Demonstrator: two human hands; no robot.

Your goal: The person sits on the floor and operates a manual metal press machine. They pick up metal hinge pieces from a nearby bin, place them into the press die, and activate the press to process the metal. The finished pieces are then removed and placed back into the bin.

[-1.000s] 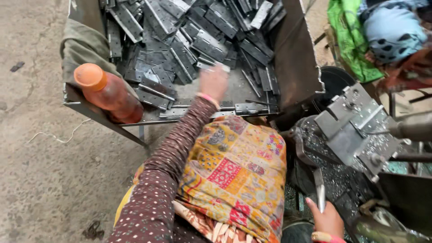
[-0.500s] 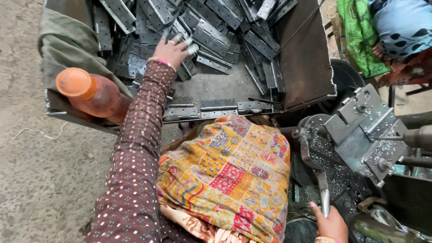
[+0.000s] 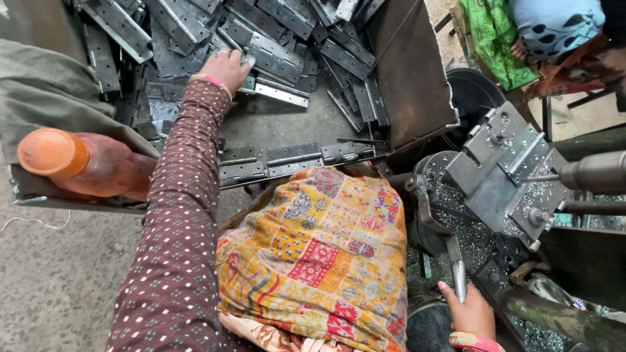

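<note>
Over a sheet-metal bin (image 3: 417,85) heaped with grey steel hinges (image 3: 287,58), I see the left hand (image 3: 227,68) reaching in, its fingers curled down onto one hinge (image 3: 261,55) near the top of the heap; the fingertips are hidden, so I cannot tell whether they pinch it. Low at the frame's right edge, the right hand (image 3: 468,311) is closed round a metal lever (image 3: 456,270) of the machine (image 3: 508,169), wrist partly cut off. An orange-capped bottle (image 3: 85,166) lies on the bin's near left edge, its label unreadable. A patterned cloth (image 3: 319,254) covers the lap between both hands.
</note>
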